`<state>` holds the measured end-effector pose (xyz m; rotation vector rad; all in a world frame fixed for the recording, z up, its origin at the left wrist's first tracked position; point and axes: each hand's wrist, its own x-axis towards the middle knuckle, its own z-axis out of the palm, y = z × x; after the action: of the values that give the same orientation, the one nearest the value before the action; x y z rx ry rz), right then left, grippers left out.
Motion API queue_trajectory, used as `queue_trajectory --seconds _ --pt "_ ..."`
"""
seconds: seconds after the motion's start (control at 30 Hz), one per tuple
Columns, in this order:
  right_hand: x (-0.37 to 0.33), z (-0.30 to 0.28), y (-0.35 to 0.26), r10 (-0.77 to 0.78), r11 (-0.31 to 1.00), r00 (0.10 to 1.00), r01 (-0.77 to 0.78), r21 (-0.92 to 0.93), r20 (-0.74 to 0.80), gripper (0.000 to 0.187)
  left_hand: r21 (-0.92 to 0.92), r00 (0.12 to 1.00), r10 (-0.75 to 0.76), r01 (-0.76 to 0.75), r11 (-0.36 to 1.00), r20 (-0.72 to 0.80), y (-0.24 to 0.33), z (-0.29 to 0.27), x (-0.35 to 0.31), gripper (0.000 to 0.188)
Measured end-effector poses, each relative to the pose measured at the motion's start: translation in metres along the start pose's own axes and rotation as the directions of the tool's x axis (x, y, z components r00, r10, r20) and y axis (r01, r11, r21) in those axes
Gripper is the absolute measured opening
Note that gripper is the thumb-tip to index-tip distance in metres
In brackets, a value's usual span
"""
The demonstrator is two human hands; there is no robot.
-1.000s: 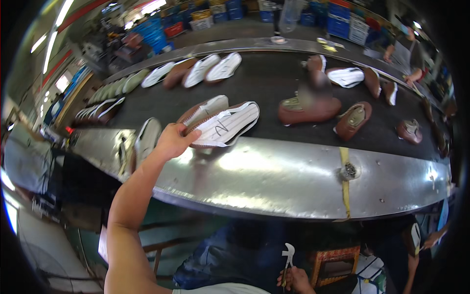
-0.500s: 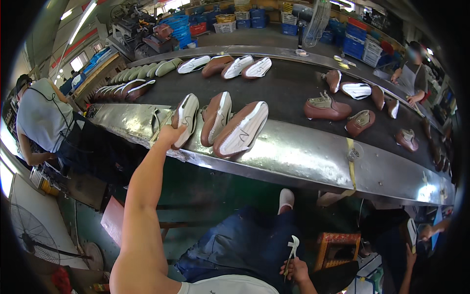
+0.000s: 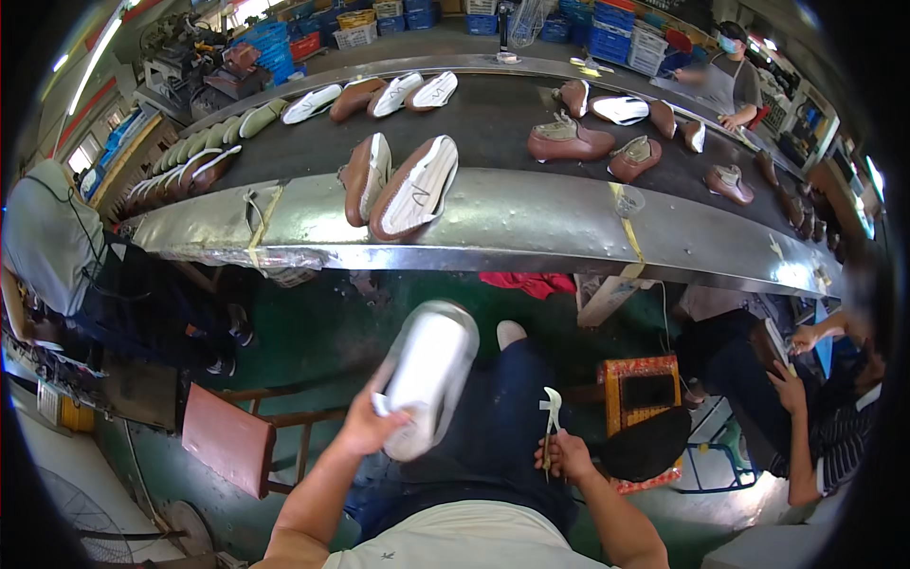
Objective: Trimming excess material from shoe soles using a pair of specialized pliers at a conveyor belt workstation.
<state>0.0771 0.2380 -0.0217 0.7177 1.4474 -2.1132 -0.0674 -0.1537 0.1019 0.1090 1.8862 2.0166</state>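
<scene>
Green floor (image 3: 301, 318), blurred shoe (image 3: 432, 365) — oblong, mostly white, greyish edges

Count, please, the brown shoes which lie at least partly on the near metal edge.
2: the left shoe and, beside it, the right shoe, both on the metal edge. None appears hidden there. The left hand holds a blurred white-soled shoe elsewhere.

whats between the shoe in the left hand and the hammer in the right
In the head view, mostly the person's own dark-trousered leg shows between the shoe in the left hand and the hammer in the right hand.
</scene>
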Motion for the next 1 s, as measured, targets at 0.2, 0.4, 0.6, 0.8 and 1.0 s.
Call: queue_trajectory --seconds 0.2,0.4,0.6,0.8,1.0 --pt "-0.020 0.003 0.017 -0.043 0.996 0.987 0.055 0.073 -0.156 0.061 0.784 0.810 -0.344 -0.211 0.584 0.475 -0.031 0.106 0.008 0.085" --pt "-0.030 0.003 0.018 -0.102 0.986 0.967 0.129 0.106 -0.232 0.058 0.793 0.782 -0.300 -0.368 0.486 0.546 -0.036 0.205 0.087 0.087" --pt "-0.052 0.009 -0.007 -0.104 0.995 0.961 0.103 -0.016 -0.255 0.041 0.444 0.762 -0.293 0.009 0.896 0.577 -0.069 0.182 0.142 0.061" --pt "-0.100 0.058 -0.065 -0.384 0.842 0.920 0.382 -0.381 0.075 0.030 -0.123 0.916 0.050 0.000 0.992 0.398 0.025 0.099 0.079 0.089" --pt "-0.100 0.123 -0.124 -0.163 0.757 0.925 0.340 -0.558 0.343 0.033 -0.210 0.947 0.055 0.014 0.978 0.318 0.029 0.059 0.042 0.075"
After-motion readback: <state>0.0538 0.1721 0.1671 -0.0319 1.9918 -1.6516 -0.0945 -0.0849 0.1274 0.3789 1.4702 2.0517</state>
